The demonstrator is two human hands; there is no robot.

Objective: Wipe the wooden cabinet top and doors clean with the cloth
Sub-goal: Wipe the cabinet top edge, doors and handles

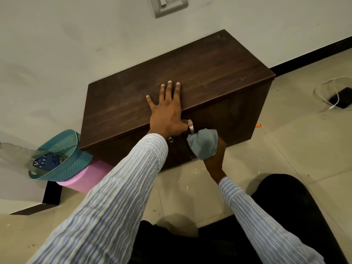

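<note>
Nearest the camera, the person's dark-trousered knees and two striped sleeves frame the work. The right hand (216, 159) reaches low against the cabinet front, its fingers bunched around a blue-grey cloth (203, 144) that they clutch in a wad; the wad sits against the doors (177, 149), just beside the seam where they meet and just below a pale handle (191, 129). The step in hand looks to be the doors. To do it well, the person would probably spread the wad flatter so more cloth meets the wood, then draw it in long overlapping passes, working round the handle and the small metal catch (170, 139) instead of skipping them.

Above, the left hand (167, 113) lies flat on the wooden cabinet top (209, 73), fingers straight and spread, thumb hooked over the front edge near the handle; it grips nothing. That press likely steadies the cabinet and should stay firm while the cloth pushes sideways.

The top shows faint pale smears, so it may want another pass; that is hard to judge.

Further left stand a teal basket (76, 162) and a pink bin (89, 178). To the right, on the tiled floor (285, 149), lie a phone (341, 101) and white cable (327, 86). A wall socket (169, 5) sits beyond.
</note>
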